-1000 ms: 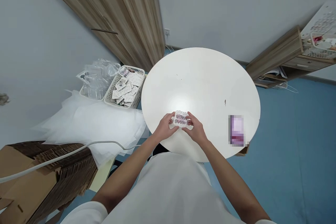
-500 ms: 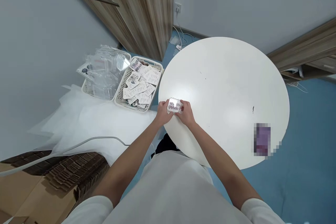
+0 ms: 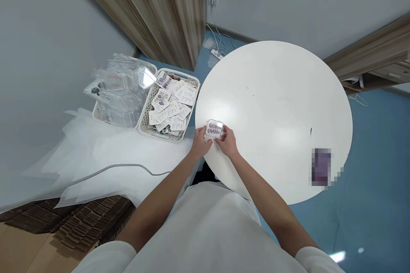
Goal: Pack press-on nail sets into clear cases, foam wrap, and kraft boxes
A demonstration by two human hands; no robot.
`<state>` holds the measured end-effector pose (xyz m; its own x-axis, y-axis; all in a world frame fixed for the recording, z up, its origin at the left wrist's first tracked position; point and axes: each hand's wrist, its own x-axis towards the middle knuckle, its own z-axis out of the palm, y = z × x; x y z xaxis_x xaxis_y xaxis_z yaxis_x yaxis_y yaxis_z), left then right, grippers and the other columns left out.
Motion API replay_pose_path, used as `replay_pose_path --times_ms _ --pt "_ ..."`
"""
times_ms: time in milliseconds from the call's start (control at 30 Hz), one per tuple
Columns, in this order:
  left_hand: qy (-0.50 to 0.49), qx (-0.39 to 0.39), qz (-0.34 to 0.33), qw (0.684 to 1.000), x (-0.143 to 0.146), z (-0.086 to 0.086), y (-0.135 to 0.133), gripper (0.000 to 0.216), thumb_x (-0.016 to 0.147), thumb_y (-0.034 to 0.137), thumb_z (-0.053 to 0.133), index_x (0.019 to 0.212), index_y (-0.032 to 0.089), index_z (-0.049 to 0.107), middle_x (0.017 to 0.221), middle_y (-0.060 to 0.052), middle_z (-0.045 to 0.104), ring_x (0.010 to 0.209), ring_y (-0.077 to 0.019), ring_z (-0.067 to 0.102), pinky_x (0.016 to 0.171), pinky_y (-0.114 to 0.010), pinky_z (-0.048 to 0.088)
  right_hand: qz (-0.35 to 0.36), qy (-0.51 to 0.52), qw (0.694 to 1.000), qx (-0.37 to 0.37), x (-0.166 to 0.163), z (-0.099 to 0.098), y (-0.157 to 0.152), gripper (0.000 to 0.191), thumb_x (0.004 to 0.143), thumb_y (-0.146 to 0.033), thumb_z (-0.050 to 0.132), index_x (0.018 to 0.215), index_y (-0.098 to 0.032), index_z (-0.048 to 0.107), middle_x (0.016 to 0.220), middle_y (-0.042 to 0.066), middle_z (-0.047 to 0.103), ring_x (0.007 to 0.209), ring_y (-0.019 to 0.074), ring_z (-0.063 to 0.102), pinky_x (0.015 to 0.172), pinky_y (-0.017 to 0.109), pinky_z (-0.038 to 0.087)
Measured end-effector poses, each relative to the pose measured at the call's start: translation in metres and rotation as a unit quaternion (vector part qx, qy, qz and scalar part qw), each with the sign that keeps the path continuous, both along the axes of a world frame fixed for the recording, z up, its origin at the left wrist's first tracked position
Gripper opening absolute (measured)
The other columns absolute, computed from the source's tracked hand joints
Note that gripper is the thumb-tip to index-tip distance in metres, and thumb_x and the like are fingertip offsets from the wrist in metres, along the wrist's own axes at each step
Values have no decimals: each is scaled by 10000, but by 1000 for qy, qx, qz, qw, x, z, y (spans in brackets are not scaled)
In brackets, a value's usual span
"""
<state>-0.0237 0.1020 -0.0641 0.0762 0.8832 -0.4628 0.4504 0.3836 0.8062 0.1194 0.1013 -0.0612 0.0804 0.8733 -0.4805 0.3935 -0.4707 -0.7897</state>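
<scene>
A small clear plastic case [image 3: 214,127] with purple pieces inside sits between both my hands, over the left edge of the round white table [image 3: 275,106]. My left hand [image 3: 200,142] grips its left side with curled fingers. My right hand [image 3: 227,142] pinches its right side. Both hands are closed on the case.
Left of the table, a white basket [image 3: 188,113] holds several printed cards, and beside it another basket holds clear plastic cases [image 3: 120,91]. White foam sheets [image 3: 109,158] and a grey cable [image 3: 105,170] lie below them. Flattened cardboard [image 3: 64,226] lies at bottom left. A blurred purple object [image 3: 321,166] rests at the table's right edge.
My two hands carried the small case leftward across the table, from near its front middle to its left edge near the card basket. The view turned left and down.
</scene>
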Motion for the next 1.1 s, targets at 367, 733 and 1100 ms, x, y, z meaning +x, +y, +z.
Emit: replay_pose_path --times_ms 367,733,1100 --pt "-9 26 14 1000 -1 -5 19 664 740 232 493 1340 223 210 1342 -83 245 1239 -236 273 1001 -378 286 25 -17 1000 2 -8 1 27 730 633 -234 597 1287 -193 275 1143 91 401 933 189 473 760 312 486" --pt "17 28 26 999 0 -4 6 701 744 268 511 1352 199 170 1366 -109 225 1256 -258 242 996 -402 289 34 -2 999 0 1 5 11 886 634 -264 597 1360 -236 91 1248 88 311 1072 201 414 843 326 466" --pt "55 46 52 996 11 11 -64 541 740 308 509 1249 182 377 1296 -96 355 1184 -226 365 925 -337 378 65 5 998 10 44 14 -57 756 659 -265 555 1326 -236 201 1261 94 332 1011 183 464 818 321 464"
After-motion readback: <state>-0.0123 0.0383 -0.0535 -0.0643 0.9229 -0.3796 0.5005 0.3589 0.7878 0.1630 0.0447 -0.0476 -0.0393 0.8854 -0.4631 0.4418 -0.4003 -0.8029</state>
